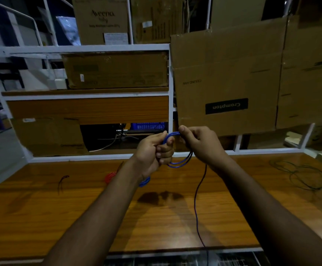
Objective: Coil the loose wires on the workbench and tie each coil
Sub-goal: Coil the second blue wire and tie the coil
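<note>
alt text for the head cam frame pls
Both hands, left hand and right hand, wind a blue wire into loops above a wooden workbench, its tail trailing off the near edge. A red coil, a blue coil and loose dark wires lie on the bench.

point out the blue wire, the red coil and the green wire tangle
blue wire (181, 163), head view, on the bottom of the loops hanging between the hands
red coil (110, 176), head view, on its visible middle
green wire tangle (308, 175), head view, on its crossing strands
</note>
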Tool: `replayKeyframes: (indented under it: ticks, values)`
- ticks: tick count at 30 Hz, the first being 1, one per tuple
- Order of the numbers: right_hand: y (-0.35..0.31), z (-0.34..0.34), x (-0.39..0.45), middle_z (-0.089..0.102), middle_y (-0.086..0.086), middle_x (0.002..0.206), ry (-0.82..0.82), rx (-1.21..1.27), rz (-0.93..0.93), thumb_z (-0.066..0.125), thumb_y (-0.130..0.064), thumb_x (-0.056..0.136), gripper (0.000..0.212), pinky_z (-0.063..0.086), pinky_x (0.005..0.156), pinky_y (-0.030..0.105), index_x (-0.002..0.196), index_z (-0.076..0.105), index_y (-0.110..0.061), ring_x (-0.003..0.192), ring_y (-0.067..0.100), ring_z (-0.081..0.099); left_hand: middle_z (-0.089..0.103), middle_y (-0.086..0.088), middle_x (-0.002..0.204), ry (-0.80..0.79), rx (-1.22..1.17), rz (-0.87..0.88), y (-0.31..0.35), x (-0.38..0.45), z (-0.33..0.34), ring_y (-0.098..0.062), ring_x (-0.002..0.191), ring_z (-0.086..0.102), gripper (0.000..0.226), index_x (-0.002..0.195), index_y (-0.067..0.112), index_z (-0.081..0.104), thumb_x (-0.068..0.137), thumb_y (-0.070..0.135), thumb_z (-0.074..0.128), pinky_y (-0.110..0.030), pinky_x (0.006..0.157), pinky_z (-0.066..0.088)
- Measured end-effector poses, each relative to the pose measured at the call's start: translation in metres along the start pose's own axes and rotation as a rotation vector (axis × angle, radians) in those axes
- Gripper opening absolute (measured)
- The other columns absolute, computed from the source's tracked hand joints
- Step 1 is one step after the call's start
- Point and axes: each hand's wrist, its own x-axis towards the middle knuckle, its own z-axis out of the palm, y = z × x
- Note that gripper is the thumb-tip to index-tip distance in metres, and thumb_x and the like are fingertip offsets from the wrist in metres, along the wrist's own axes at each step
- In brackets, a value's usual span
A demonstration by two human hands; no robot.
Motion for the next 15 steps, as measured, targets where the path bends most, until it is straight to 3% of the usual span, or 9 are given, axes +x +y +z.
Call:
replayKeyframes:
  ticks: [4,8,10,12,15]
  values:
    - [0.005,-0.003,-0.002,0.054,-0.003,0.057,-0.067,0.222,0.12,0.046,-0.049,0.101,0.049,0.036,0.055,0.03,0.071,0.061,-0.014,0.053,0.011,0.045,0.027,0.007,0.053,0.03,0.056,0.005,-0.004,0.002,0.008,-0.006,0.043,0.022,0.039,0.074,0.014,0.047,0.106,0.03,0.032,-0.022,0.043,0.016]
    - [0.027,-0.014,-0.01,0.067,0.004,0.088,-0.27,0.511,0.192,0.046,-0.041,0.102,0.037,0.033,0.051,0.023,0.103,0.068,-0.011,0.055,0.01,0.041,0.027,0.009,0.049,0.096,-0.095,0.052,-0.001,0.001,0.007,-0.004,0.039,0.022,0.039,0.071,0.017,0.043,0.106,0.029,0.03,-0.02,0.04,0.012]
    - [0.053,-0.019,-0.022,0.068,0.001,0.1,-0.388,0.55,0.275,0.052,-0.035,0.1,0.03,0.04,0.058,0.023,0.117,0.067,-0.015,0.06,0.008,0.046,0.028,0.009,0.049,0.109,-0.159,0.079,0.007,0.001,0.001,-0.005,0.038,0.023,0.039,0.07,0.018,0.043,0.105,0.029,0.03,-0.02,0.039,0.013]
    - [0.083,-0.019,-0.037,0.067,0.002,0.099,-0.496,0.719,0.373,0.062,-0.021,0.093,0.029,0.045,0.068,0.028,0.12,0.067,-0.012,0.069,0.011,0.051,0.029,0.009,0.05,0.098,-0.18,0.088,0.013,0.001,-0.003,-0.005,0.039,0.025,0.04,0.07,0.018,0.044,0.105,0.029,0.029,-0.02,0.038,0.017]
    - [0.108,-0.006,-0.058,0.065,0.008,0.096,-0.426,0.865,0.506,0.059,-0.004,0.09,0.027,0.05,0.076,0.034,0.114,0.069,-0.007,0.079,0.018,0.059,0.029,0.008,0.051,0.083,-0.223,0.09,0.014,0.002,-0.006,-0.006,0.039,0.026,0.039,0.071,0.018,0.045,0.104,0.029,0.029,-0.021,0.039,0.018]
